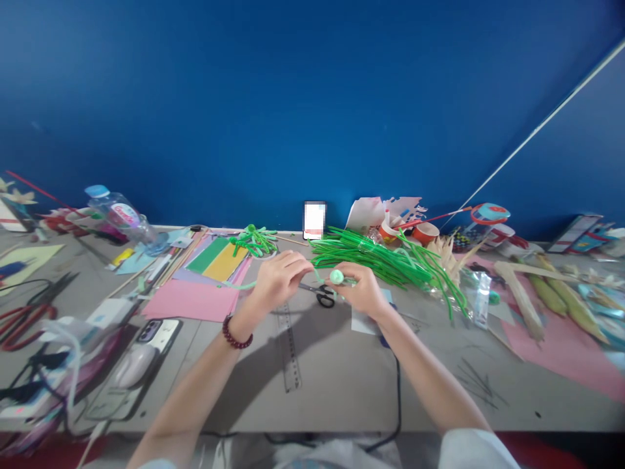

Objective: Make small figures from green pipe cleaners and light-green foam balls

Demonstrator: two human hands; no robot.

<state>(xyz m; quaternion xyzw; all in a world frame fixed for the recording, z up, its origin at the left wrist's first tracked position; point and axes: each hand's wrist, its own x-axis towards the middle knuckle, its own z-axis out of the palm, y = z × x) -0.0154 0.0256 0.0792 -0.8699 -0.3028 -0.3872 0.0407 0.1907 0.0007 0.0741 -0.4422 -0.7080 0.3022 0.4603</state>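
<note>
Over the middle of the table, my left hand [282,279] is closed on a pale green pipe cleaner [241,285], whose tail sticks out to the left. My right hand [360,286] is closed around a small pale green coil [336,277] with a round, wound end. A short piece of the pale green strand shows between the two hands. Black-handled scissors [325,296] lie just beneath and between them. A clear ruler [289,348] rests on the table below my left hand. Behind my right hand is a bundle of bright green pipe cleaners [375,257].
A phone [314,220] stands against the blue wall. Pink paper [193,299], coloured sheets, a plastic bottle [122,215] and a mouse [137,365] are at the left. Orange cups [424,233], dried husks [522,296] and more pink paper [561,348] lie right.
</note>
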